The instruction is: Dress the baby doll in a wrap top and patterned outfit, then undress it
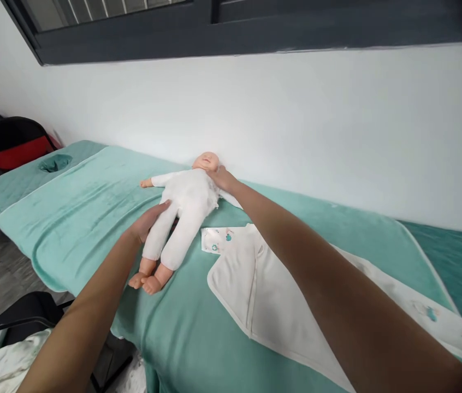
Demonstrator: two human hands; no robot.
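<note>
A baby doll [192, 191] with a white cloth body lies on its back on the green cover, its head toward the wall and its bare plastic feet toward me. My left hand [151, 221] is closed around the doll's upper leg at the hip, thumb on top, the other fingers mostly hidden beneath. My right hand [221, 177] holds the doll at the neck and shoulder, with its fingers partly out of sight behind the head. Beside the doll, under my right forearm, a white baby garment [251, 284] with a printed band is spread out flat.
The green-covered massage bed [92, 207] runs along the white wall, with a face hole [55, 162] at its left end. Above is a dark window frame [132, 41]. Black chairs [22, 134] stand at the left, and another chair [30, 311] holds folded cloth [10, 360].
</note>
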